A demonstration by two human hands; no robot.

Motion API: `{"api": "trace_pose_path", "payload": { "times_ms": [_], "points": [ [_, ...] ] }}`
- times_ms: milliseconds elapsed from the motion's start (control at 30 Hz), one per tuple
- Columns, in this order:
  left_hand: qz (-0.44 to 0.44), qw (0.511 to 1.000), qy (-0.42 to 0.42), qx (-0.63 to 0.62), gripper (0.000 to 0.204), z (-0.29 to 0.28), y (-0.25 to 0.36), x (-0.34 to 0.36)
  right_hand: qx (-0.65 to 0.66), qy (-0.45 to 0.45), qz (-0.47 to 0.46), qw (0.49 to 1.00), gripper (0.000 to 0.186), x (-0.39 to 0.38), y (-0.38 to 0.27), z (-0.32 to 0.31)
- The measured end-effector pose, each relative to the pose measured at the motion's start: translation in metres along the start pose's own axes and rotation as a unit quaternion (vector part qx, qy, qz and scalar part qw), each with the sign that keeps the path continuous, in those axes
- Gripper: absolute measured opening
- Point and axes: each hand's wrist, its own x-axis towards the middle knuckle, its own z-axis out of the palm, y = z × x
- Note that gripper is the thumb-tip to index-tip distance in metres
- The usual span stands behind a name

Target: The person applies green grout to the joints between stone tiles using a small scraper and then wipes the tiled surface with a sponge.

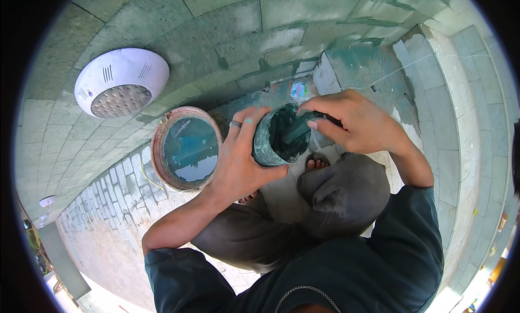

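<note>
My left hand [235,164] grips a cylindrical container [264,147], smeared with dark green paste inside and pale green outside, tilted so its mouth faces right. My right hand [346,123] pinches a flat, green-coated tool [298,130] that reaches into the paste; its exact kind is hidden. Just left of my left hand stands a round, pinkish, grimy bucket [158,148] holding cloudy blue-green water.
A green tiled wall [244,12] carries a white round light fitting [122,64]. A small printed packet [297,90] lies on the smeared ledge. A thin cord crosses a tiled step [439,123] at right. My knees and bare toes are below my hands.
</note>
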Motion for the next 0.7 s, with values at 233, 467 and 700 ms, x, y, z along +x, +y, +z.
{"api": "trace_pose_path", "payload": {
  "times_ms": [233, 467, 700],
  "points": [
    [-0.029, 0.999, -0.041, 0.011, 0.087, -0.001, 0.004, -0.002, 0.048, -0.087, 0.046, 0.994, 0.019, 0.005, 0.009, 0.003],
    [-0.031, 0.999, -0.036, 0.003, 0.086, 0.0, 0.002, -0.002, 0.107, -0.101, 0.082, 0.986, 0.021, 0.002, 0.022, 0.012],
    [-0.021, 0.998, -0.055, 0.012, 0.089, 0.001, -0.001, -0.001, 0.172, -0.101, 0.137, 0.97, 0.027, -0.001, 0.022, 0.014]
  ]
}}
